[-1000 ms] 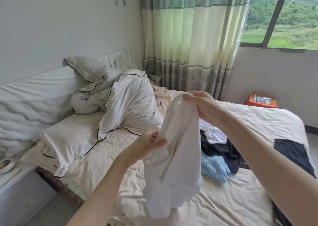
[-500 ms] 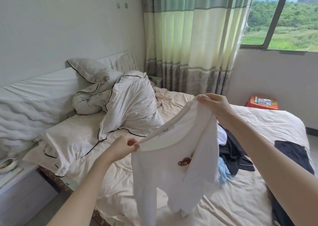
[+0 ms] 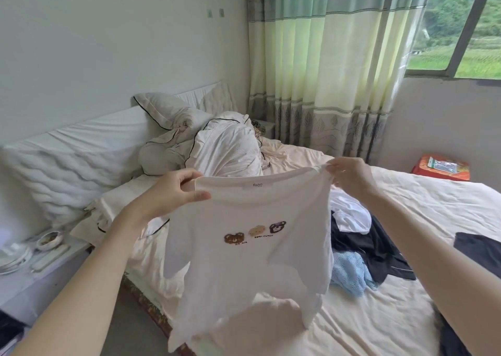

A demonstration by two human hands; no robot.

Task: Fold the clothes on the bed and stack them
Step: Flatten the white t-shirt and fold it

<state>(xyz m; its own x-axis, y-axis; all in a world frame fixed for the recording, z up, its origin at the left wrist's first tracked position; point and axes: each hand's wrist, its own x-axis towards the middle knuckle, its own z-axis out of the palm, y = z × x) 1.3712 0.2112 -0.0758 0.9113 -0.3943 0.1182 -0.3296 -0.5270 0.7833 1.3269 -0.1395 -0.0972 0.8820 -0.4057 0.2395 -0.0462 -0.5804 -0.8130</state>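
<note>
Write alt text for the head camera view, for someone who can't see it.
Two hands, left and right, hold a white T-shirt with a bear print up by its shoulders over a bed. Unfolded clothes lie behind it, with a bunched duvet by the headboard.

Both forearms are bare from the lower frame edge to the wrists, with no sleeve showing. The left hand (image 3: 173, 193) and right hand (image 3: 349, 178) are bare too, the left thumbnail short and unpainted.
</note>
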